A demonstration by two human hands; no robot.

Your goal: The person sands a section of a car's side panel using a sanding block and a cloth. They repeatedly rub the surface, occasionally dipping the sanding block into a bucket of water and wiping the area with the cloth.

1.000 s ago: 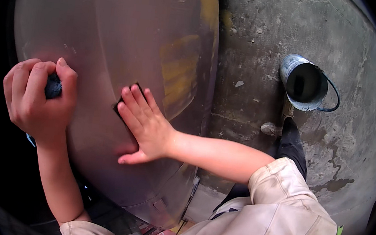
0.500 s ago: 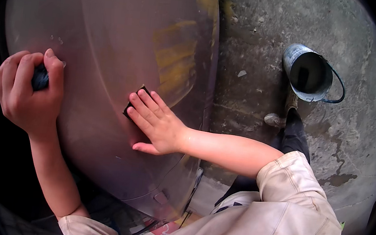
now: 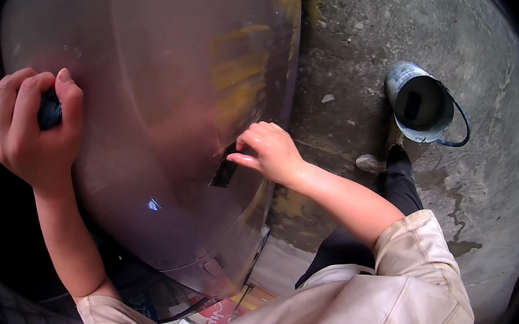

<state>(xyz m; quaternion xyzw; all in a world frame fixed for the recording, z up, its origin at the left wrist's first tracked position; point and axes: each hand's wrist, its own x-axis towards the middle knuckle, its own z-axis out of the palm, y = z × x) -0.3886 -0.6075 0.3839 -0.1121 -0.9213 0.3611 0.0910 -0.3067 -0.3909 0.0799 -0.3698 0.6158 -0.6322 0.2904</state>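
A wet, glossy mauve-grey car body panel (image 3: 153, 87) curves under both hands, with a yellow patch (image 3: 237, 71) near its right edge. My left hand (image 3: 35, 126) is closed at the panel's left edge around a dark blue lump (image 3: 50, 109), perhaps a sponge or cloth. On the right part of the panel, just below the yellow patch, my right hand (image 3: 271, 154) has curled fingers and the thumb against a black piece of sandpaper (image 3: 223, 174). Its lower end sticks out under the thumb; the rest is hidden by the hand.
On the concrete floor (image 3: 361, 33) to the right stands a metal bucket (image 3: 401, 82) with liquid and a dark object inside. My shoe (image 3: 370, 163) is just below it. Boxes and papers (image 3: 218, 316) lie below the panel's near end.
My right hand has moved right across the panel, from lying flat over the sandpaper to curled fingers gripping it. The left hand keeps its hold on the blue lump.
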